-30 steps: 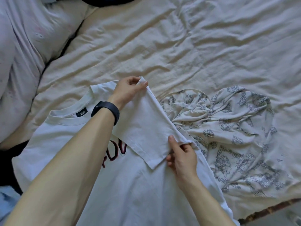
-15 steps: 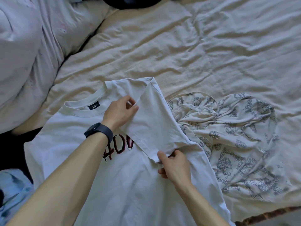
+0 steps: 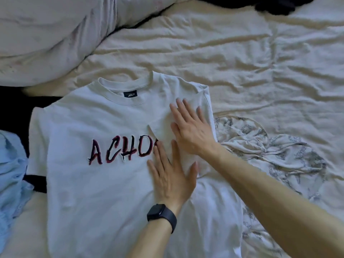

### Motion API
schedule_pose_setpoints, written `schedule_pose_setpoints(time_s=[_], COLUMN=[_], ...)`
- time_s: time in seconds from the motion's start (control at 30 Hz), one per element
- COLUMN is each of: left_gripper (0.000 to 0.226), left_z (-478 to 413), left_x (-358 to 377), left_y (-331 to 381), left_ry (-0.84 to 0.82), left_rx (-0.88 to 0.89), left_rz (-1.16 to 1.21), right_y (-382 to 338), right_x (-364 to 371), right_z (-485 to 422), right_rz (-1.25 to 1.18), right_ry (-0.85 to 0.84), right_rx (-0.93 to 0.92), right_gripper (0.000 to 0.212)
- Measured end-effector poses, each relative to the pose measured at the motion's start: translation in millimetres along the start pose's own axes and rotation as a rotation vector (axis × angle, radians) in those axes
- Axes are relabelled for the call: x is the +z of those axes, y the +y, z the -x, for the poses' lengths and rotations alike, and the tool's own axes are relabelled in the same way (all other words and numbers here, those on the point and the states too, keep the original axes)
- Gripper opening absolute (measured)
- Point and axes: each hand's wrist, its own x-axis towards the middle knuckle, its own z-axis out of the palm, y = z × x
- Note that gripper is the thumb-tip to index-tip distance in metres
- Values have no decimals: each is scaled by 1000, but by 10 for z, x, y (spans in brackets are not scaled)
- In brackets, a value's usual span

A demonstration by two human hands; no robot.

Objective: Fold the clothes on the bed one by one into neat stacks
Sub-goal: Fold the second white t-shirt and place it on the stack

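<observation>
A white T-shirt with dark red lettering lies face up on the bed, its collar toward the far side. Its right sleeve is folded inward over the chest and covers the end of the lettering. My right hand lies flat on that folded sleeve, fingers straight and spread. My left hand, a black watch on its wrist, presses flat on the shirt just below the sleeve's edge. A crumpled patterned garment lies right of the shirt, partly under its edge.
A light blue garment is bunched at the left edge. A pale duvet or pillow fills the far left, and dark clothing lies at the top. Rumpled cream sheet stretches beyond the shirt.
Both hands have let go of the sleeve, which now lies folded flat on the chest. They have opened and press on it. The view has shifted, showing more of the lettering.
</observation>
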Motion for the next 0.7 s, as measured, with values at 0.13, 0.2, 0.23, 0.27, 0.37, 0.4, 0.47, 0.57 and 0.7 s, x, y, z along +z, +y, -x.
schedule_pose_setpoints(time_s=[0.13,0.2,0.23,0.27,0.37,0.4,0.47,0.57,0.7], left_gripper=[93,96,97,97,85,79,71,68,66], left_z=[-71,-95,-106,-116,-153,-166,-223,-474,-986], left_x=[52,58,63,57,34,33,24,-59,-210], left_y=[-65,-107,-123,-142,-250,-295,-368,-413,-491], left_ry=[-31,-48,-48,-43,8,32,81,148,-20], left_rx=[49,63,72,86,147,167,207,302,434], left_rz=[-50,-61,-66,-66,-50,-54,-69,-93,-218], right_y=[461,570,573,525,199,93,31,293,346], right_x=[83,-22,-53,-74,-14,44,172,284,192], right_z=[-188,-258,-269,-259,-24,126,441,781,993], right_rz=[294,294,308,320,266,246,241,307,374], right_ry=[12,44,60,85,198,210,159,83,68], right_rx=[-1,79,110,129,105,58,4,74,130], right_gripper=[65,67,69,69,67,65,63,65,73])
